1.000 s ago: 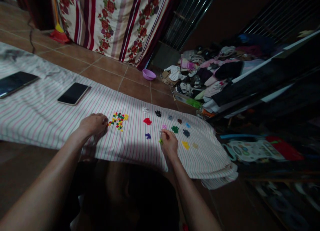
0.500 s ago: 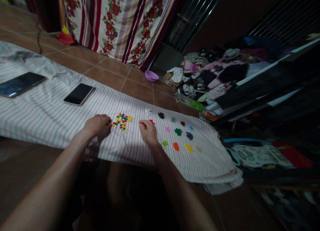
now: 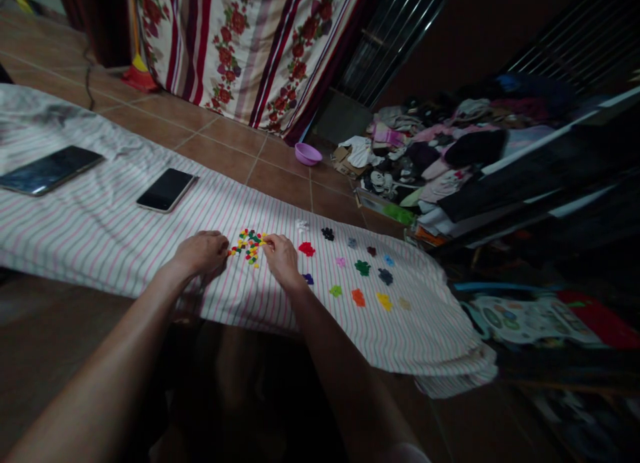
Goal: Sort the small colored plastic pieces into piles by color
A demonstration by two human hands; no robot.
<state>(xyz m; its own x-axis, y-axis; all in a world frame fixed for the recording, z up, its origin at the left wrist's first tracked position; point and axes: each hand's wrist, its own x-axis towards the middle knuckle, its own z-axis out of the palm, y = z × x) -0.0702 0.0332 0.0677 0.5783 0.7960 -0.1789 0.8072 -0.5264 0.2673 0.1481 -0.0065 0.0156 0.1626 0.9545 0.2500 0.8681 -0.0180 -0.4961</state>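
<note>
Small bright pieces in red, yellow and green lie in a loose mixed pile (image 3: 249, 255) on the striped cloth. My left hand (image 3: 204, 255) rests against the pile's left side, fingers curled together; whatever is under them is hidden. At the right edge, the thumb and fingers of my right hand (image 3: 281, 257) are pinched, touching yellow pieces; what is between the tips is too small to make out. Single-colour heaps spread out to the right, among them a red heap (image 3: 307, 249), a dark green heap (image 3: 363, 268), an orange heap (image 3: 358, 297) and a yellow heap (image 3: 384, 301).
The striped cloth (image 3: 125, 249) covers a long low surface. A phone (image 3: 167, 190) and a larger dark tablet-like device (image 3: 53, 169) lie on its left part. Beyond it are a purple basin (image 3: 307, 154) on the tiled floor, a clothes pile (image 3: 420, 143) and a flowered curtain (image 3: 250, 49).
My right hand has moved left, from beside the red heap to the mixed pile's right edge, uncovering the red heap and a dark blue one. My left hand stays by the pile.
</note>
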